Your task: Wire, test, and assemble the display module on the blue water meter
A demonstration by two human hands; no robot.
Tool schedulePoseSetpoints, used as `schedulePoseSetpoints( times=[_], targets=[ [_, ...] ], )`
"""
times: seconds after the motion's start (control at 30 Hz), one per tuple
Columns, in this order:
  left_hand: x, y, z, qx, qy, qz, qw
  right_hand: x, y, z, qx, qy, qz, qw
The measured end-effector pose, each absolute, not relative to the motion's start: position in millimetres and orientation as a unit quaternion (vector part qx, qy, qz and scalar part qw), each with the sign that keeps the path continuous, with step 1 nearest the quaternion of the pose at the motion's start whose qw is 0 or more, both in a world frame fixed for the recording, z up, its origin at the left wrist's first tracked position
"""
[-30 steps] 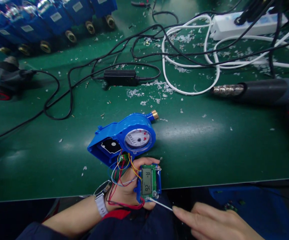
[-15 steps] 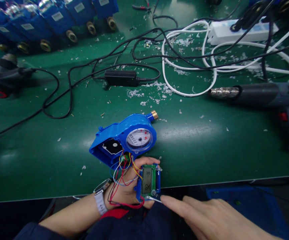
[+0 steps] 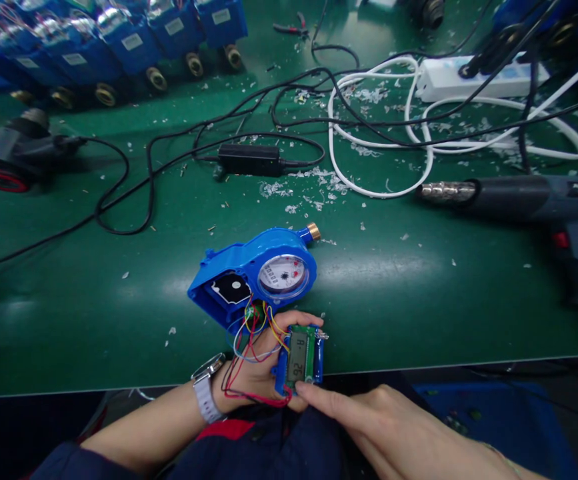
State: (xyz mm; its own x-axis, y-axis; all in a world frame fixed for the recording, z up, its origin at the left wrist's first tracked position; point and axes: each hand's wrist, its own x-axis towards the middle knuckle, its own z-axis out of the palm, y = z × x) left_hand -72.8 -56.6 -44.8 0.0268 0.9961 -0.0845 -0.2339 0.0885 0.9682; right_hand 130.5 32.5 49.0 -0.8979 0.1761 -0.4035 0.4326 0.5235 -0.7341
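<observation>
Blue plastic water meter (image 3: 249, 270) wired to LCD board (image 3: 301, 357).
Left hand (image 3: 253, 367) cradles board, green PCB in blue frame; right hand (image 3: 383, 427) open, forefinger (image 3: 319, 400) at lower edge.

The circuit board (image 3: 309, 353), its lower end hidden behind the right hand (image 3: 379, 427).

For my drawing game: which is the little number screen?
On the green workbench, find the blue water meter. Wires run from it to a small circuit board in the left hand. The grey screen on it shows black digits: rectangular, not round like the meter's dial.
</observation>
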Motion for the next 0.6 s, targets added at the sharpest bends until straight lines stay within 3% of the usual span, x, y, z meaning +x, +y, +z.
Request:
schedulePoseSetpoints(
  times=[0.6],
  targets=[
    [-69.0,-58.4,-44.8,0.366,0.442,0.561,0.597,139.7,13.4,28.1,0.204,0.797,-0.564,0.074]
  ],
)
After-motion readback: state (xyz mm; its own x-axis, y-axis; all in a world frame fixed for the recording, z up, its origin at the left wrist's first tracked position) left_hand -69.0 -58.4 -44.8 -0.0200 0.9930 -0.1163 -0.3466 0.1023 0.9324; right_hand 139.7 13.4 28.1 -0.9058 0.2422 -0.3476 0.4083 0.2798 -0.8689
